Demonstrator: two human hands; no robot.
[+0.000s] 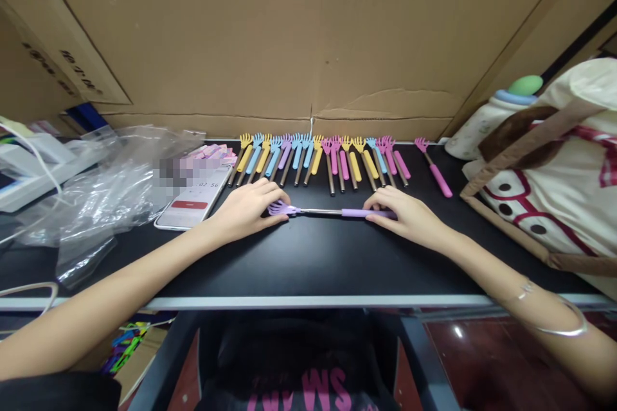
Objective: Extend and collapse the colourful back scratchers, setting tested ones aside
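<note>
A purple telescopic back scratcher (321, 211) lies level across the middle of the black table, its metal rod partly drawn out. My left hand (253, 207) is closed on its claw-shaped head at the left end. At the other end, my right hand (398, 213) pinches the purple handle between thumb and fingers. Behind my hands runs a row of several back scratchers (315, 157) in yellow, blue, purple and pink, claws toward the back. A single pink back scratcher (439, 178) lies apart, to the right of the row.
On the left, a phone (195, 199) showing a timer lies beside crumpled clear plastic bags (110, 186) and pink packets (212, 154). A cream bag (544, 199) and a white bottle (486, 125) stand at right. A cardboard wall (289, 38) closes off the back. The table's pale front edge (318, 302) is near me.
</note>
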